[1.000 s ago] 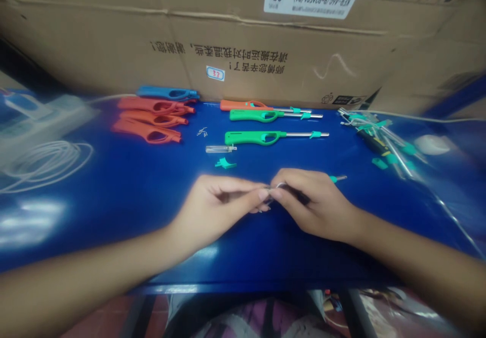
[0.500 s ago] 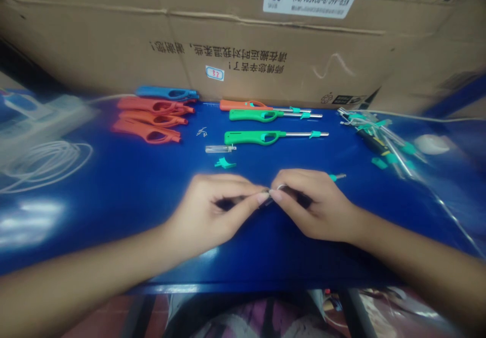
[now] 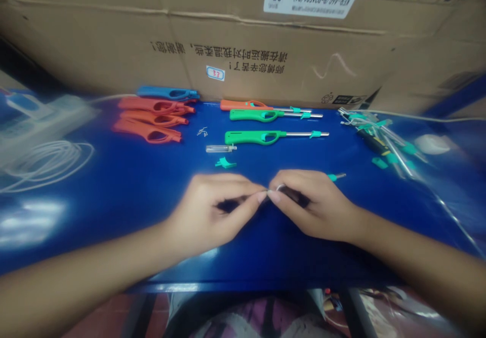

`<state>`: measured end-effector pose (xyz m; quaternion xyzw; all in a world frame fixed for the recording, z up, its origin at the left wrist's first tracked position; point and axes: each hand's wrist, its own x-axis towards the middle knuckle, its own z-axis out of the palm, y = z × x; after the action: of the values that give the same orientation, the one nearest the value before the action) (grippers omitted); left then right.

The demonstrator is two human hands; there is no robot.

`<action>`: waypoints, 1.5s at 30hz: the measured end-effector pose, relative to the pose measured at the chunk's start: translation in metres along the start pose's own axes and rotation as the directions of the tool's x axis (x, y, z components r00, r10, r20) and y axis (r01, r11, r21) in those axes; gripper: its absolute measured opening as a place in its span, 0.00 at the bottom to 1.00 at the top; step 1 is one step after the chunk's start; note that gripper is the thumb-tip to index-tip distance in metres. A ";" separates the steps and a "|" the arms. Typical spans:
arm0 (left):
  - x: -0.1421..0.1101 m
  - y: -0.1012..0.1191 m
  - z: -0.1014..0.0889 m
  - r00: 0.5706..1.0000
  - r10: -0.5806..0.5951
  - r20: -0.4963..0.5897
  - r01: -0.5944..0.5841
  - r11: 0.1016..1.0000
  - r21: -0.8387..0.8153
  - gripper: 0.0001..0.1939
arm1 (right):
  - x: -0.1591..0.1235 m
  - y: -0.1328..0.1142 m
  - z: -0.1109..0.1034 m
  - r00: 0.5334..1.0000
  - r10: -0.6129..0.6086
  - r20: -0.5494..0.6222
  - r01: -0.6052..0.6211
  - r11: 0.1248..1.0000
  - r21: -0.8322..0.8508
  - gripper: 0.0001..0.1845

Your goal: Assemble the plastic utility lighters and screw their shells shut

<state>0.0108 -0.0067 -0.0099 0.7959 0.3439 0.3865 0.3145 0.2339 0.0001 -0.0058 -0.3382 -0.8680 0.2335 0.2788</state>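
My left hand (image 3: 220, 206) is closed, thumb and forefinger pinched on something tiny that the fingers hide. Tip to tip with it, my right hand (image 3: 311, 203) is closed in a pinch too, and a thin white wire (image 3: 280, 187) curls out at its fingertips. From behind the right hand a metal tube end with a teal clip (image 3: 336, 177) pokes out; whether it is held cannot be seen. Just beyond the hands lie a teal plastic piece (image 3: 227, 163) and a small clear part (image 3: 220, 149). Two green gas lighters (image 3: 246, 137) and an orange one (image 3: 237, 105) lie farther back.
Orange lighter handles (image 3: 148, 130) and a blue handle (image 3: 163, 92) are stacked at left, near a coiled white cable (image 3: 49, 163). Metal tubes with teal clips (image 3: 395, 150) and a screwdriver (image 3: 370, 142) lie at right. A carton (image 3: 114, 34) walls the back.
The fingertips of both hands have drawn slightly closer together, and less of the small dark part between them shows. Nothing on the table has moved.
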 end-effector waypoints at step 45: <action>0.013 -0.030 -0.017 0.969 -0.027 0.246 -0.033 0.971 0.235 0.04 | 0.002 0.005 -0.003 0.999 -0.028 -0.042 0.025 0.997 -0.078 0.11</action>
<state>-0.0062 0.0247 -0.0188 0.8703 0.3445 0.2409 0.2567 0.2368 0.0051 -0.0060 -0.3422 -0.8746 0.1884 0.2872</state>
